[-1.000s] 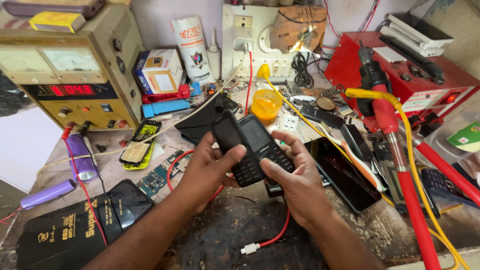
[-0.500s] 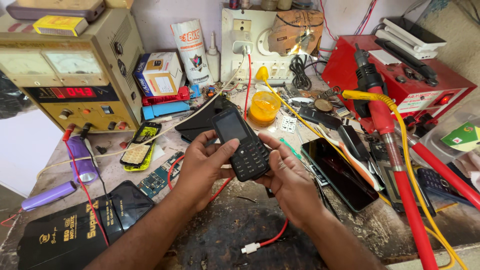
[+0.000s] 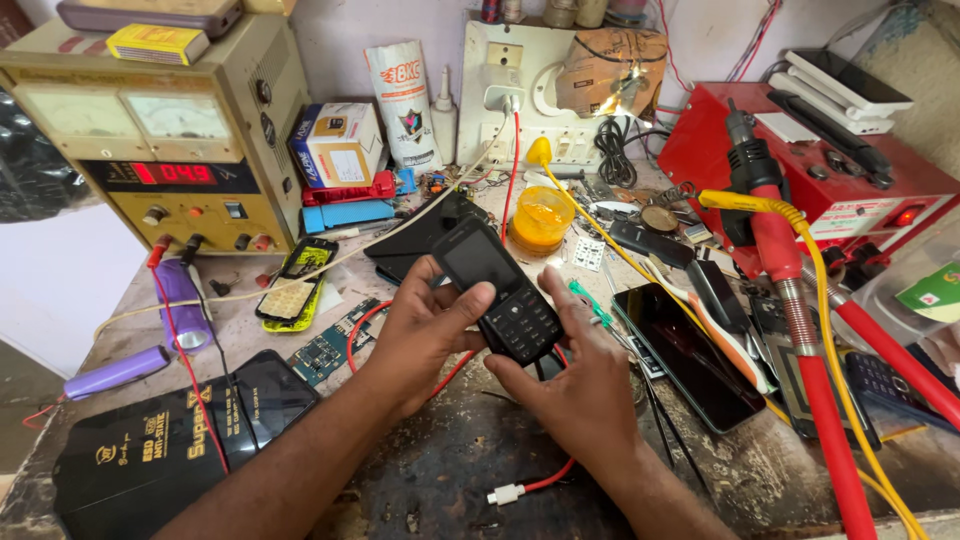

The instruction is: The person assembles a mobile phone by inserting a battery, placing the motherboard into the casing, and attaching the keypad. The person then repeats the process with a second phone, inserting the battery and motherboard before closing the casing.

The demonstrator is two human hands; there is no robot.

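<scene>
A person holds a black keypad phone (image 3: 497,292) in both hands above a cluttered repair surface (image 3: 450,470), its dark screen tilted up and away from the camera. The left hand (image 3: 425,330) grasps the phone from the left side, thumb lying across the lower edge of the screen; the right hand (image 3: 575,375) cups the keypad end from below, fingers curled against its bottom edge. A red cable (image 3: 545,478) with a white plug trails beneath the wrists. Just right of the hands lies a black smartphone (image 3: 690,355), face up, and beyond it a red-handled hot-air tool (image 3: 790,300) with a yellow cord stands against a red station (image 3: 800,160). To the left sit a yellow-framed phone body (image 3: 295,285), a bare green circuit board (image 3: 325,350), two purple cells (image 3: 150,330) and a black box (image 3: 150,450). A beige power supply (image 3: 170,140) with a red digital readout stands at the back left, near a small orange pot (image 3: 540,218) and a white socket board (image 3: 520,90).
</scene>
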